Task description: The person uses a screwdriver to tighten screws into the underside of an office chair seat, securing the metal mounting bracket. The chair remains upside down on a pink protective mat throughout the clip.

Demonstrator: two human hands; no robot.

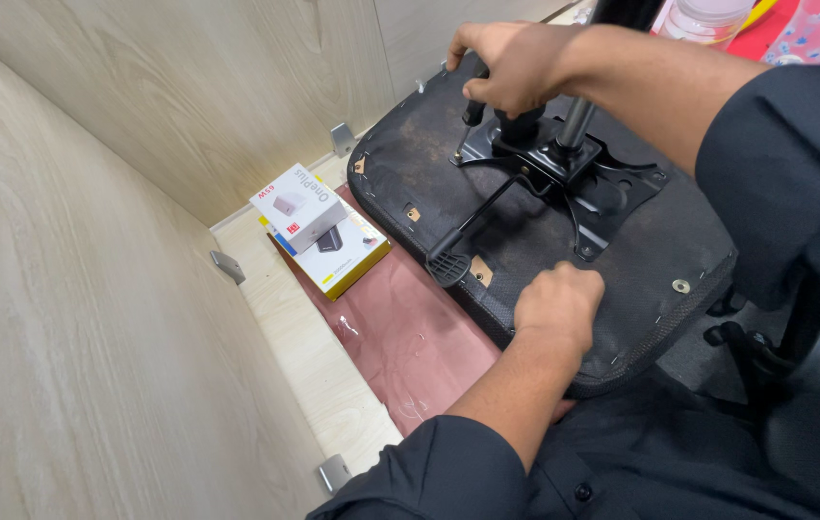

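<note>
Driving a screwdriver (473,111) down at a screw on the near-left corner of the black metal mechanism plate (569,173), right hand (516,63) wrapped tight around the handle. Left hand (559,306) curled into a loose fist and pressed on the near edge of the upturned office-chair seat (516,241), steadying it on the pink plastic sheet (410,332) over the light wooden desk (304,347). Judged partway through: plate sitting square on the seat underside, 1 corner under the tool, other corners seemingly holding dark fasteners (too small to confirm tightness). Lever (473,226) with its ribbed paddle jutting toward the left. Hidden: screw head beneath the tip, far corners behind the right forearm and the gas-lift column (578,120). Cut off: clear jar and red cloth at the top right. 2 small boxes (319,226), white over yellow, stacked well apart from both hands.
</note>
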